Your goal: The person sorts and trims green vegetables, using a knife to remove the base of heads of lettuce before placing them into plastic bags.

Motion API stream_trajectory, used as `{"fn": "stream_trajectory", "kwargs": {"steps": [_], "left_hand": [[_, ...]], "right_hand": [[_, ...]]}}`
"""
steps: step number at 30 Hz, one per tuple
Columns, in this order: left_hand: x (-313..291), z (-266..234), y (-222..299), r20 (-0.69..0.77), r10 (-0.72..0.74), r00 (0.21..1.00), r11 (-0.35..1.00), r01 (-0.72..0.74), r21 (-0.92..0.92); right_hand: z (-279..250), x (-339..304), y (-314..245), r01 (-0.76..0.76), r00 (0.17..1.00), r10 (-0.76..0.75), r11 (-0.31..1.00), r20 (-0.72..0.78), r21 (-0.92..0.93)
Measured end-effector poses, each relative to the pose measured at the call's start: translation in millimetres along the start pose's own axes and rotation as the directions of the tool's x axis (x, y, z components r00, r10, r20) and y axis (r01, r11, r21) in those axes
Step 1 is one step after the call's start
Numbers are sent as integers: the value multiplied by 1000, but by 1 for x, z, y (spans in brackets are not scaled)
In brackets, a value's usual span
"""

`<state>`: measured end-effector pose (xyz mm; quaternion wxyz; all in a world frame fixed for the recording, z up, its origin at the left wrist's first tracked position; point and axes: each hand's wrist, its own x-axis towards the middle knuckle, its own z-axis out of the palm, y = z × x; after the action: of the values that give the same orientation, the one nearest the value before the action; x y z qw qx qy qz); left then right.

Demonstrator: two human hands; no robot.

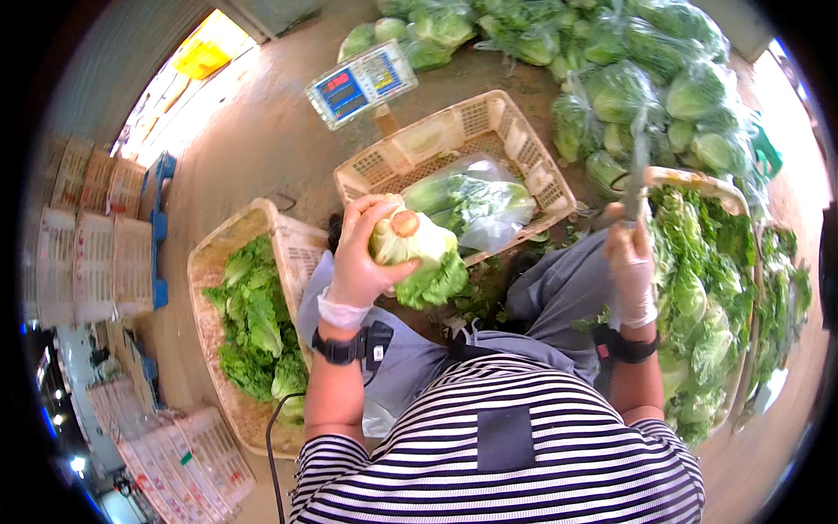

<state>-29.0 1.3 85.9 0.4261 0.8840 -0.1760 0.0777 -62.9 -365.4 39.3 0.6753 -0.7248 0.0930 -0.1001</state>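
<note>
My left hand, in a thin clear glove, is closed round a head of lettuce with its cut stem end facing up. Pointing upward in my gloved right hand is a knife, its blade smeared by motion. Ahead of my knees stands a cream plastic crate with bagged greens inside. By my left leg, loose lettuce lies in another crate. To the right, a crate is heaped with leafy lettuce.
A digital scale display rises behind the middle crate. Many bagged lettuces are piled at the far right. Stacked crates stand at the left beside a blue pallet. More crates sit at the lower left.
</note>
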Motion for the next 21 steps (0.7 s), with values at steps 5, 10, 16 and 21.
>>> {"fn": "stream_trajectory", "kwargs": {"steps": [5, 10, 16, 21], "left_hand": [[25, 38, 74, 370, 165, 914, 848, 60, -527], [40, 118, 155, 690, 223, 689, 788, 289, -544], [39, 181, 219, 750, 420, 511, 878, -18, -479], [26, 217, 242, 724, 487, 489, 862, -141, -486]], "right_hand": [[2, -44, -73, 430, 897, -367, 852, 245, -298], [-73, -81, -117, 570, 807, -448, 422, 384, -705], [-141, -144, -118, 358, 891, -394, 305, 225, -882], [-165, -171, -107, 250, 919, -377, 326, 117, -912]]}}
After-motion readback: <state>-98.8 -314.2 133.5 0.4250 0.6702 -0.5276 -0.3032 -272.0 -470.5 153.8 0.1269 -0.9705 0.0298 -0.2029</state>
